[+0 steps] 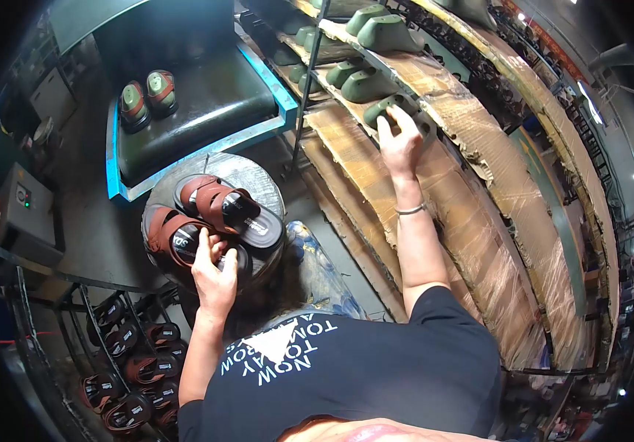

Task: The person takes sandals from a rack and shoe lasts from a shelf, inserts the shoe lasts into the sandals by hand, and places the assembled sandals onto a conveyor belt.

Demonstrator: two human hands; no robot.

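My left hand [214, 278] is closed on the rear part of a brown strapped sandal [175, 236] with a dark insole. It lies on a round worn stand [264, 179]. Beside it on the same stand rests a second brown sandal [261, 228], its open heel facing me. On the right, my outstretched right hand [399, 140] is at a green shoe last [380, 109] on the shelf, thumb and fingers curled at its near end. Part of that last is hidden by the fingers. A bracelet circles my right wrist.
A blue-framed conveyor [214, 129] carries two sandals [147, 97] with green lasts inside. Cardboard-lined rack shelves [435, 191] fill the right, holding more green lasts [380, 33]. At lower left, a rack holds several sandals [151, 368]. A control box [26, 206] stands left.
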